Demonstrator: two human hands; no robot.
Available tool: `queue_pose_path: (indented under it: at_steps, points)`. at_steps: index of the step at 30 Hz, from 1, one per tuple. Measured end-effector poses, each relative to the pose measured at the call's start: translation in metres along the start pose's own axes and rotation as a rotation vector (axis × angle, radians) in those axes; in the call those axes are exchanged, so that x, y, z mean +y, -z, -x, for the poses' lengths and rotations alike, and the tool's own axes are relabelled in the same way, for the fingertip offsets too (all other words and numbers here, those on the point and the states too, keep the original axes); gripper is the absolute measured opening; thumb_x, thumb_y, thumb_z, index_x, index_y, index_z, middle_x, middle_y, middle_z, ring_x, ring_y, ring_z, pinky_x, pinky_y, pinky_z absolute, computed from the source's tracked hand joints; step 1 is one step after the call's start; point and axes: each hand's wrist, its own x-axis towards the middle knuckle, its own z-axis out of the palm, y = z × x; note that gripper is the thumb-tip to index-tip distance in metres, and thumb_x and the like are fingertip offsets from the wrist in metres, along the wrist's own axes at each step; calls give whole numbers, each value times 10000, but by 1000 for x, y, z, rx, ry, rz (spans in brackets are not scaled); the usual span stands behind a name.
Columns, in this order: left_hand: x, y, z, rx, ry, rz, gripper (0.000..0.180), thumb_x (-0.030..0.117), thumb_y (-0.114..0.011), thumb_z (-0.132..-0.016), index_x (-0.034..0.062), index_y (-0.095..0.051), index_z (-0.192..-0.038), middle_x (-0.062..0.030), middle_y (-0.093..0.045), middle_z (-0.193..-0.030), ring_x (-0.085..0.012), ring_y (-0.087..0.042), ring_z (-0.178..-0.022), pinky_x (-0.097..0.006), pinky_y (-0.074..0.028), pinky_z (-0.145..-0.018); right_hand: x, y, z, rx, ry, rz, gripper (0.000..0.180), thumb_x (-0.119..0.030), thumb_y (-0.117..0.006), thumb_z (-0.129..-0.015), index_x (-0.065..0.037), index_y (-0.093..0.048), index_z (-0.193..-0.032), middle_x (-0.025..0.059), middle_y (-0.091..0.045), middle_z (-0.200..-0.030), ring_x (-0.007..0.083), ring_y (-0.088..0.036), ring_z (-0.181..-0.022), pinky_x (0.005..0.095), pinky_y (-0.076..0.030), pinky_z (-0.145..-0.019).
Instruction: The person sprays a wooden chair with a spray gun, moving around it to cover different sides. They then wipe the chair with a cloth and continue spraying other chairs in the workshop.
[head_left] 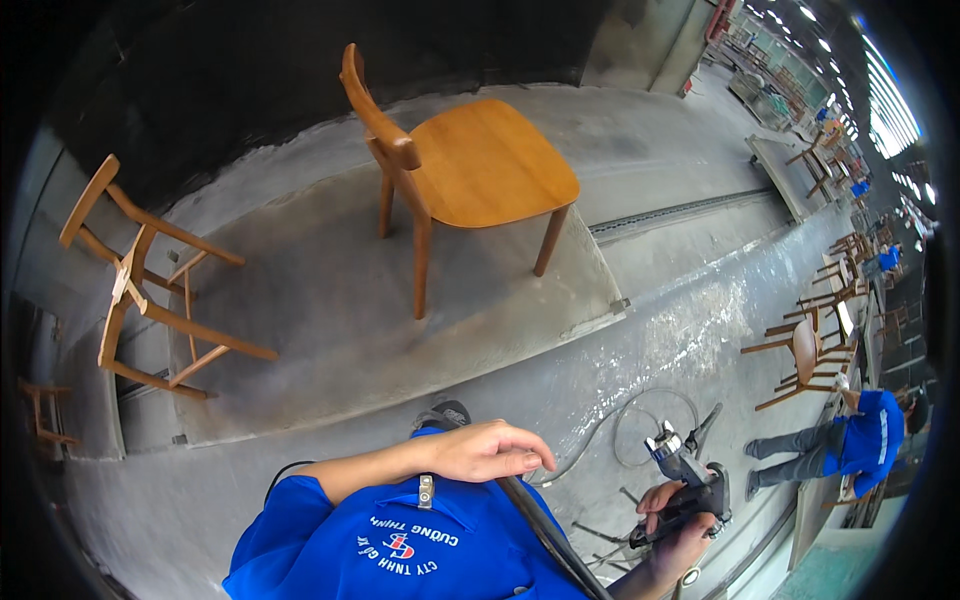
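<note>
Gripping a black-and-silver handheld tool shaped like a spray gun [685, 470], the right hand [688, 538] had its fingers wrapped round the dark body, low on the right of the view and out in front of the blue shirt [310, 535]. The tool's silver head pointed up and to the left, away from the wearer, and its long axis slanted from there down to the right. The left hand [490, 452] lay across the chest, fingers loosely bent over a thick black hose [545, 525]; whether they closed on it could not be told. Beyond the tool's head, a thin grey hose [652, 390] looped over the floor. Farther off, a brown wooden chair with a rounded seat [495, 165] stood on a flat grey platform [330, 330], its backrest to the left, beside a seatless light-brown wooden frame [125, 275]. At right, a blue-shirted co-worker [868, 440] stood near a row of wooden chairs [805, 350].
</note>
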Motion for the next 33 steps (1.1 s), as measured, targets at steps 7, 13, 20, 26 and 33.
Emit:
queue_pose_path:
  at_steps: [7,13,20,26,33]
  points:
    - [-11,43,-52,102,92,57,410,352,-457,-1067,27,-646,-1231,-20,-545,-748,-100,-510,-690,-268,-425,-608,8,15,-115,-84,83,-314,912,-713,-577,-866,3,-406,-1405,74,-515,-623,155,-456,-405,315,-458,-458]
    - [-15,90,-106,219,62,92,404,354,-454,-1070,38,-647,-1231,7,-516,-736,-85,-505,-687,-260,-422,-565,23,17,-215,-287,-29,-40,914,-714,-615,-842,-13,-423,-1396,99,-553,-647,158,-477,-414,328,-465,-464]
    - [-9,129,-153,279,165,172,416,387,-457,-1070,47,-653,-1209,12,-544,-809,-94,-506,-729,-272,-447,-647,40,28,-306,-360,-76,-282,895,-694,-622,-853,-4,-397,-1377,103,-527,-622,177,-471,-411,328,-463,-449]
    - [-11,130,-187,475,217,231,415,363,-436,-1075,45,-640,-1246,31,-449,-710,-74,-453,-648,-259,-414,-567,60,25,-401,-675,-201,-48,916,-698,-611,-855,58,-396,-1325,119,-551,-667,164,-467,-437,352,-491,-534]
    - [-8,127,-242,746,236,227,448,387,-413,-1077,49,-619,-1286,15,-523,-735,-61,-465,-652,-245,-423,-572,72,30,-487,-797,-185,-309,902,-690,-579,-871,43,-411,-1368,129,-572,-693,157,-484,-446,367,-515,-557]
